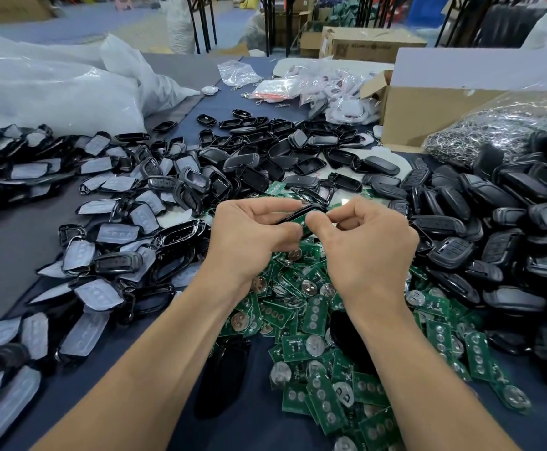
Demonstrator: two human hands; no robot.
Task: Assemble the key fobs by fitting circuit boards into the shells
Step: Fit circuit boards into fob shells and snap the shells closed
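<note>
Two hands over board pile (314, 323) on bench (15, 249): left hand (246, 242) fingers curled round black shell (311, 208), right hand (369, 245) fingers pinching green board (298, 219) against it. Clear bag (512, 109) holds metal rings (467, 141).

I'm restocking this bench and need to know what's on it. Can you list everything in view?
held shell: one, black, between both hands
held circuit board: one, green, at the shell
loose circuit boards: a pile, green with silvery discs, centre, below the hands
padded shells: many, black with whitish button pads, left
plain shells: many, black, right and far centre
bag of key rings: one, silvery, far right
cardboard box: one, brown, beside that bag
plastic bags: several, white, far left
table: one, dark blue cover
left hand: one, fingers grip the held shell
right hand: one, fingers pinch the held circuit board
</note>
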